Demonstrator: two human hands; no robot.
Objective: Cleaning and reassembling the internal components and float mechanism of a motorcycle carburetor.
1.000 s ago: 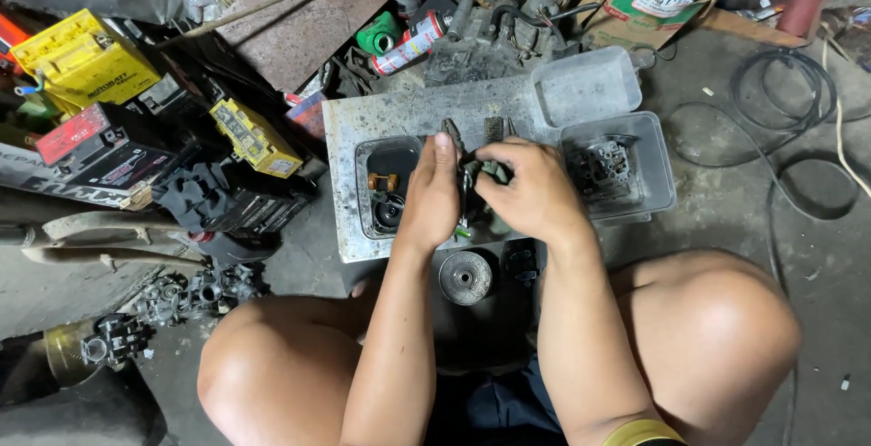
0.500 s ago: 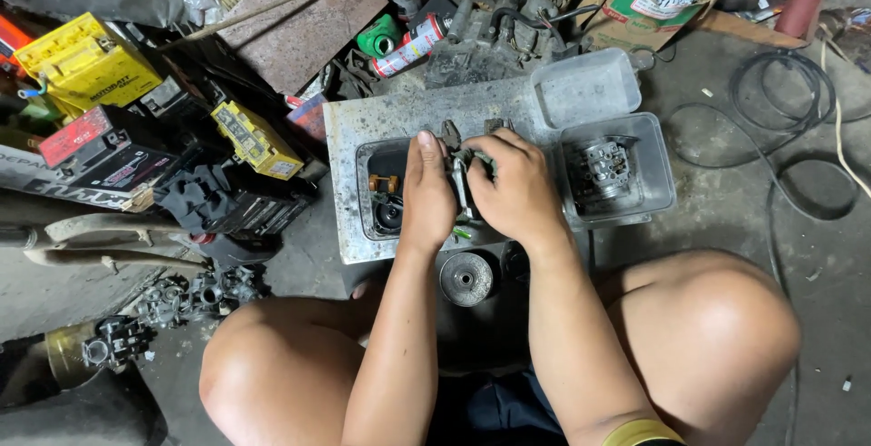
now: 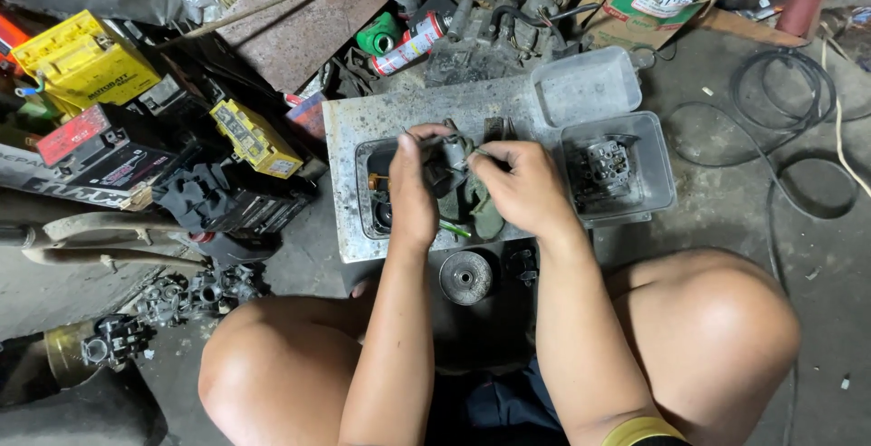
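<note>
On the bare concrete floor [image 3: 744,201] of a cluttered workshop, a person squatted with both knees spread, working over a low, stained grey surface [image 3: 363,128]. Sunk in that surface was a shallow black tray [image 3: 370,192] holding small dark parts. Both hands met above it: the left hand [image 3: 413,196] was closed around a grimy green-grey metal part [image 3: 458,187], thumb on top, and the right hand [image 3: 522,187] pinched the same part from the other side, fingers curled tight. The part sat between the two hands, just above the tray, and its exact shape was hard to tell under the dirt.

Just right of the hands stood a clear plastic box [image 3: 658,160] with a small metal assembly inside, its lid [image 3: 585,88] hinged open against the surface's far edge. Below the surface, between the knees, a round metal disc [image 3: 465,276] lay on the floor.

Clutter crowded the left side: yellow batteries [image 3: 86,65], a smaller yellow block [image 3: 254,137], a red-topped black battery [image 3: 77,137], and loose engine pieces [image 3: 195,292] near the left knee. Beyond the surface lay a brown board [image 3: 304,24], a green cap [image 3: 376,33], a spray can [image 3: 408,45] on its side and a greasy engine block [image 3: 494,33]. Black cable [image 3: 817,92] looped across the floor at right.
</note>
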